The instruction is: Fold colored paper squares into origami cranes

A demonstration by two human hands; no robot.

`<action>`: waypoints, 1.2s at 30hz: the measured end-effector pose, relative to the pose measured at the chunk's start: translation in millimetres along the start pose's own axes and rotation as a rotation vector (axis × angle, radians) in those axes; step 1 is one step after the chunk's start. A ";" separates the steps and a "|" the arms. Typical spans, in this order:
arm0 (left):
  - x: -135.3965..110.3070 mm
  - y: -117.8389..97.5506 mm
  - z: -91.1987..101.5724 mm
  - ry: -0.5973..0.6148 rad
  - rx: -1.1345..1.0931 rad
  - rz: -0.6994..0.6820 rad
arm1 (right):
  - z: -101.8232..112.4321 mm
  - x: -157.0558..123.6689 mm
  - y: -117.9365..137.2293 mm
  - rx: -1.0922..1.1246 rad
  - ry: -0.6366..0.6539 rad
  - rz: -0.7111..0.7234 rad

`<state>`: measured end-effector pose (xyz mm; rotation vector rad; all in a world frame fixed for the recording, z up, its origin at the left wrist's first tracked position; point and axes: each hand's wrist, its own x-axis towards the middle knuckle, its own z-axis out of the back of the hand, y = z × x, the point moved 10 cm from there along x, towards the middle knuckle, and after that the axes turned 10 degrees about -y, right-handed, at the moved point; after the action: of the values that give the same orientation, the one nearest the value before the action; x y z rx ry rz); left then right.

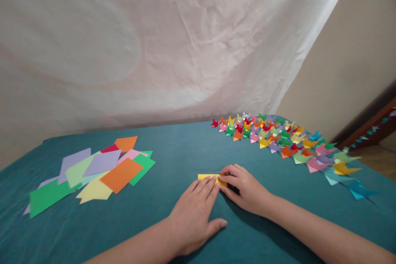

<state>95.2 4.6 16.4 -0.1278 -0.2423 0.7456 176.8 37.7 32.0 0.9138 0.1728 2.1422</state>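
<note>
Pressing down nearest to you, your left hand [194, 210] lies flat and spread on the teal cloth-covered table [173, 148]. It is palm down with the thumb stuck out to the side, and its fingertips [212, 181] rest on the near edge of a small yellow paper strip [206, 177]. This hand grasps nothing; it only bears on the paper.

Just to the right, your right hand [246, 189] is curled over the strip's right end. Thumb and forefinger are closed on it in a pinch, and the other fingers bend down toward the cloth. Whether the two hands touch each other above the paper cannot be told.

The yellow paper strip lies flat on the cloth about mid-table, its left end bare and its right end hidden under your fingers.

Further off to the left lies a loose heap of coloured paper sheets [93, 171], overlapping one another. An orange rectangle [121, 175] sits on top and a green sheet [46, 196] lies at the near left, with lilac, pale yellow and pink among them.

Further off to the right, well apart from your hands, rows of small folded paper figures [278, 136] in many colours run along the table's right side.

Behind the table hangs a creased white fabric backdrop [154, 41]. At far right a beige wall [349, 70] stands above a dark wooden piece of furniture [371, 126].
</note>
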 end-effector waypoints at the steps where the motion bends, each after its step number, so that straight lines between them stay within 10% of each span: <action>1: 0.6 -0.3 0.8 0.003 -0.002 0.002 | 0.0 0.2 1.5 -0.015 0.004 0.011; 36: 8.6 8.6 14.7 0.034 0.166 -0.035 | -15.0 -6.1 39.2 -0.227 0.137 0.321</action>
<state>91.8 17.2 30.3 0.0206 -0.1490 0.7253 145.5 9.1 33.2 0.6989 -0.1578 2.4611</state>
